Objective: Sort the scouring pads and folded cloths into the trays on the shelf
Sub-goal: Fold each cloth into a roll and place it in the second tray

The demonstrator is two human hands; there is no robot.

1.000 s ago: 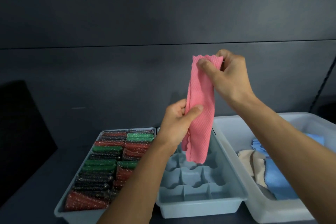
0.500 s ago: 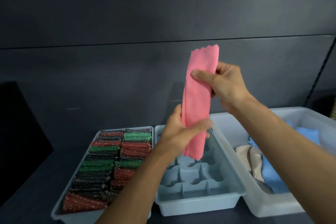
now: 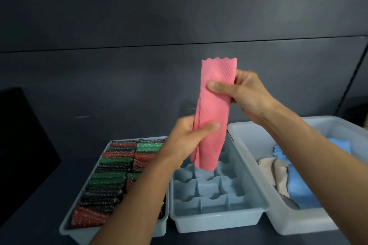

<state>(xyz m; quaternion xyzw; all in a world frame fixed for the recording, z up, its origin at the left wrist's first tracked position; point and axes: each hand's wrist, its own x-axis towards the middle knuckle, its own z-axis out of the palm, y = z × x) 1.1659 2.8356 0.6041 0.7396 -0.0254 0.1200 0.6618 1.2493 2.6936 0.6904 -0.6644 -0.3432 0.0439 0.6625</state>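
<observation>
Nearest us, our left grip [image 3: 189, 139] pinches the lower part of the pink cloth [image 3: 214, 111], thumb across its front. Above it, our right grip [image 3: 247, 93] clasps the cloth too. It has slid down from the scalloped top edge, which now stands free over the thumb. The cloth is a narrow upright strip, so we judge the folding nearly done. Below both grips sits the divided tray [image 3: 219, 223]. Left of them lie the scouring pads [image 3: 111, 177], and right of them the bin [image 3: 253, 145] of loose cloths [image 3: 298, 189].

Storeroom or shop shelf [image 3: 39, 195] (dark panelled back), tray [image 3: 73, 233] stocked with scouring pads [image 3: 111, 175]
</observation>
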